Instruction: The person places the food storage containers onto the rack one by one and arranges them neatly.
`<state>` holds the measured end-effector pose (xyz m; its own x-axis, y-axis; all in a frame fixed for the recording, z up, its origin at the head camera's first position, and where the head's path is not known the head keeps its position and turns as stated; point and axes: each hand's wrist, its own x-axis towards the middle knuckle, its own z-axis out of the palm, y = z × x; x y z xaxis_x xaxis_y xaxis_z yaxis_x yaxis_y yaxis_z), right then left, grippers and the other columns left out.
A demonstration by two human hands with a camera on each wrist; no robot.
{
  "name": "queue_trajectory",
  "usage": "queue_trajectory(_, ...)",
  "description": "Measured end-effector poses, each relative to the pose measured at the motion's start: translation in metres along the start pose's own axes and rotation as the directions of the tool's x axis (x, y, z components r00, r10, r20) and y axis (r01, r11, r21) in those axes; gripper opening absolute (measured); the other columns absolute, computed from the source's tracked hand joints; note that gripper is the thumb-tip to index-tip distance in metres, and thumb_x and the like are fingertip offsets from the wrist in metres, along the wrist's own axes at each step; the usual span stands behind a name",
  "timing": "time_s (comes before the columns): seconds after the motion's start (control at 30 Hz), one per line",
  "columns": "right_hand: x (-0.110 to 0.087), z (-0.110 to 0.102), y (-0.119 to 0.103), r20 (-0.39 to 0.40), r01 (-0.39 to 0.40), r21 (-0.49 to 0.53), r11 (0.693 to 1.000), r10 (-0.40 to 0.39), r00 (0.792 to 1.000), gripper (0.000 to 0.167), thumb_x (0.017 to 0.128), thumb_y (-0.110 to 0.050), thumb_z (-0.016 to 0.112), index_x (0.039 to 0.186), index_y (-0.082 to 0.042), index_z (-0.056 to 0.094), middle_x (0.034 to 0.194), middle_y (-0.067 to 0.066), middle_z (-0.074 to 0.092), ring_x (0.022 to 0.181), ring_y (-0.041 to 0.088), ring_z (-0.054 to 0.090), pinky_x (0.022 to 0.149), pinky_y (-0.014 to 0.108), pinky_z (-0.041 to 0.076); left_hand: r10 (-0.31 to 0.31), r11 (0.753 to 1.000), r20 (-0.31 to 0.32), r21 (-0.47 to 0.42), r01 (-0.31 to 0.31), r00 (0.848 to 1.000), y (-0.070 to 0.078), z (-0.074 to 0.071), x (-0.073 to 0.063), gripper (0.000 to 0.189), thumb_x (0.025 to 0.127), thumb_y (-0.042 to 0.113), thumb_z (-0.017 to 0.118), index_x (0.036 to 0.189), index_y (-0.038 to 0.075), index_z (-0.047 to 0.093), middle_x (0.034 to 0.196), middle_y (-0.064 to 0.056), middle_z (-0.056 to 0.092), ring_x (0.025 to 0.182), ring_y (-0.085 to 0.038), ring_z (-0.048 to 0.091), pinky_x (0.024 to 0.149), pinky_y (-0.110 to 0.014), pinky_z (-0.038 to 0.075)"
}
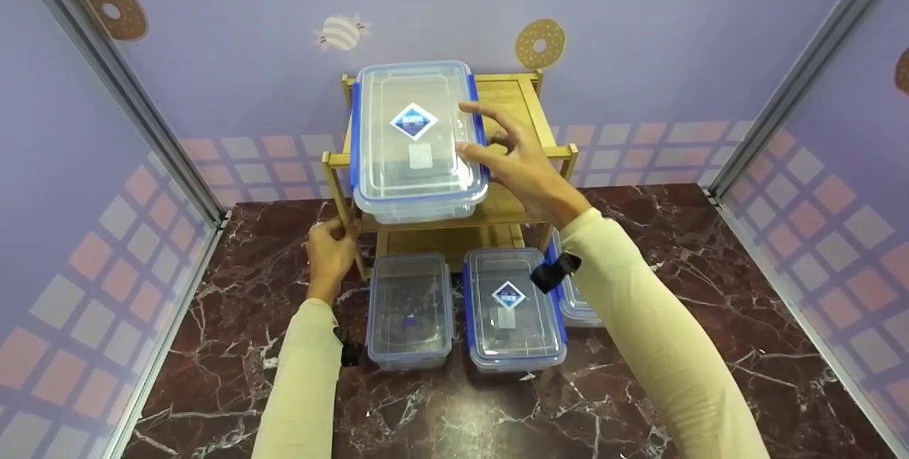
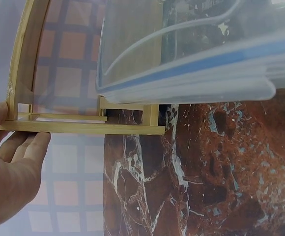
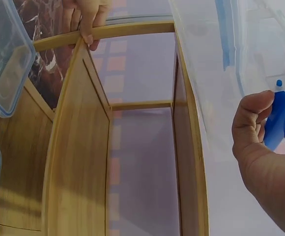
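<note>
In the head view, a clear lidded food container (image 1: 398, 153) with blue side latches and a diamond label overlaps the left part of the wooden rack's top (image 1: 508, 100). My right hand (image 1: 525, 168) grips its right side, fingertips on the lid's edge. The right wrist view shows that hand's thumb (image 3: 258, 105) at a blue latch (image 3: 277, 120). My left hand (image 1: 332, 253) holds the rack's front left post, below the container's corner. In the left wrist view, its fingers (image 2: 34, 147) lie along the rack's wooden frame (image 2: 83, 128).
Two lidded containers stand on the dark marbled surface before the rack, a left one (image 1: 410, 310) and a middle one (image 1: 515, 335). Another container (image 1: 579, 310) is partly hidden behind my right sleeve. A patterned purple wall (image 1: 248, 40) rises behind, with side panels left and right.
</note>
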<state>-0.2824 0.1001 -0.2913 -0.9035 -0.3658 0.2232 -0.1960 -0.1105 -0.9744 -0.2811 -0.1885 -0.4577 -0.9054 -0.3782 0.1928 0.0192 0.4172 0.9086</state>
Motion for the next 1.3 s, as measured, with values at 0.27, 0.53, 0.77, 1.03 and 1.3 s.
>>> queue_trajectory(0.27,0.014,0.006,-0.004,-0.039,-0.040,0.022,0.999,0.041,0.998,0.049,0.097,-0.011,0.068,0.143,-0.018,0.052,0.119,0.024,0.061,0.103,0.031,0.066,0.088,0.045,0.057,0.004,1.000,0.004,-0.004,-0.004,1.000,0.000,-0.002,-0.001,0.021,0.097,0.017,0.065,0.097,0.000,0.077,0.090,-0.018,0.070,0.091,-0.031,0.061,0.087,-0.044,0.047)
queue_trajectory(0.53,0.020,0.007,-0.008,-0.061,-0.081,0.019,0.997,0.082,0.995,0.040,0.101,-0.020,0.065,0.140,-0.017,0.054,0.124,0.024,0.060,0.109,0.033,0.065,0.091,0.041,0.056,0.002,1.000,0.010,0.011,-0.002,1.000,-0.001,-0.001,-0.002,0.021,0.098,0.017,0.065,0.095,0.000,0.076,0.092,-0.018,0.072,0.090,-0.032,0.065,0.086,-0.047,0.050)
queue_trajectory(0.77,0.023,0.010,-0.013,-0.101,-0.129,0.004,0.992,0.128,0.987,0.043,0.100,-0.028,0.065,0.142,-0.019,0.055,0.128,0.020,0.057,0.111,0.030,0.065,0.091,0.038,0.056,0.003,1.000,0.012,0.026,-0.003,1.000,0.000,-0.002,-0.001,0.022,0.098,0.018,0.064,0.097,0.000,0.077,0.100,-0.019,0.070,0.099,-0.033,0.064,0.093,-0.050,0.048)
queue_trajectory(1.03,0.022,0.011,-0.017,-0.082,-0.128,-0.140,0.982,0.117,0.990,0.065,0.091,-0.043,0.075,0.148,-0.024,0.050,0.135,0.013,0.055,0.115,0.025,0.061,0.094,0.039,0.053,-0.015,0.999,0.032,0.037,0.014,0.999,-0.001,-0.003,-0.001,0.023,0.098,0.020,0.064,0.103,0.001,0.077,0.112,-0.020,0.069,0.111,-0.037,0.061,0.101,-0.052,0.044)
queue_trajectory(1.3,0.021,0.014,-0.023,-0.014,-0.130,-0.321,0.938,0.132,0.991,0.111,0.070,-0.040,0.093,0.160,-0.023,0.030,0.132,0.014,0.054,0.114,0.024,0.060,0.098,0.036,0.050,-0.008,0.999,0.024,0.040,0.007,1.000,-0.001,-0.003,-0.001,0.022,0.097,0.020,0.067,0.099,0.002,0.078,0.112,-0.018,0.070,0.110,-0.036,0.062,0.101,-0.052,0.043)
